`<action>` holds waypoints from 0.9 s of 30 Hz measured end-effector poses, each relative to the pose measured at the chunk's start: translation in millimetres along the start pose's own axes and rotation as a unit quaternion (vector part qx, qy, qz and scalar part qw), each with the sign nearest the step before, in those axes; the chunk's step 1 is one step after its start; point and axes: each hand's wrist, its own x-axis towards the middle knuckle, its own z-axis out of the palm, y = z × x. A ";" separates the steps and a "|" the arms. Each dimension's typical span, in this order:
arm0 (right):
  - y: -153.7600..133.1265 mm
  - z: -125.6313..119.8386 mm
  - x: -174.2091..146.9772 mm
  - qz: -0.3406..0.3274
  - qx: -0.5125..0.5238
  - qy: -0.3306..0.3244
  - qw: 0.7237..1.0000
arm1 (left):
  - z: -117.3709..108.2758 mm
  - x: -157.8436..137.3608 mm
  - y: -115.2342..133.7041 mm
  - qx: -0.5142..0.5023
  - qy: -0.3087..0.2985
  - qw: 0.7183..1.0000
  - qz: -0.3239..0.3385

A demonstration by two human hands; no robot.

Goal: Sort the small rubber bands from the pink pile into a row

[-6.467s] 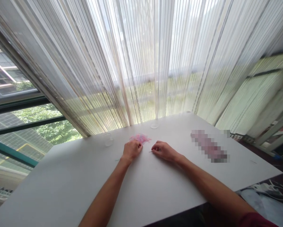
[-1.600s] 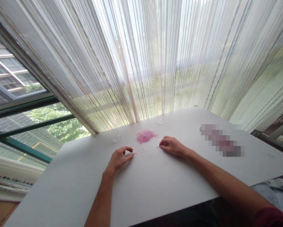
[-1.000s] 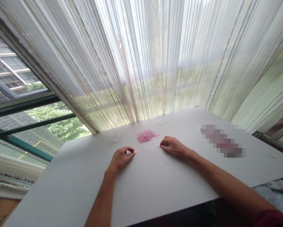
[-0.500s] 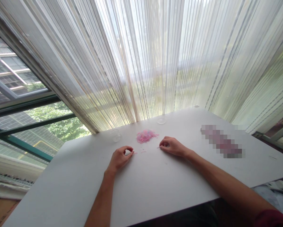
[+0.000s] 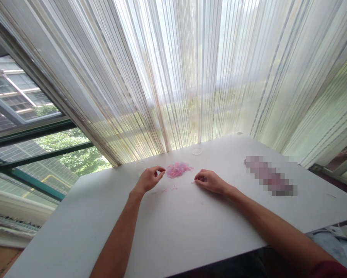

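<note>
A loose pile of thin pink and lilac strands, like small rubber bands (image 5: 178, 170), lies on the white table (image 5: 190, 227). My left hand (image 5: 147, 180) is at the pile's left edge, thumb and index finger slightly apart, with nothing visible between them. To the right of the pile, my right hand (image 5: 209, 181) rests low with thumb and fingers pinched. A thin pale pink strand (image 5: 192, 182) pokes out from its fingertips. Between the hands and nearer me lie a few loose pink strands (image 5: 175, 188).
A clear round dish or lid (image 5: 197, 151) sits behind the pile. Another clear round piece (image 5: 140, 165) is partly behind my left hand. At the right lies a pixelated, pinkish long object (image 5: 268, 175). Sheer striped curtains (image 5: 185, 77) hang along the table's far edge.
My left hand has moved up and away from me to the pile's edge, leaving a pink strand on the table where its fingertips were. My right hand has barely moved.
</note>
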 end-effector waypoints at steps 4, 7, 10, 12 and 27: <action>0.3 -1.5 0.5 0.000 0.009 0.019 1.000 | -1.6 35.6 -2.0 0.023 -0.066 0.997 -0.014; 1.4 -2.5 0.9 -0.005 0.015 0.034 0.999 | 5.7 57.4 -9.4 0.040 -0.104 0.994 -0.023; 3.0 -2.7 1.3 -0.010 0.022 0.041 0.999 | 15.3 72.4 -16.8 0.054 -0.112 0.992 -0.033; 4.0 -2.2 1.5 -0.014 0.024 0.039 0.999 | 20.8 78.9 -20.3 0.066 -0.117 0.990 -0.041; 1.8 -1.1 1.7 -0.023 0.027 0.037 0.999 | 26.9 81.8 -22.9 0.131 -0.148 0.979 -0.055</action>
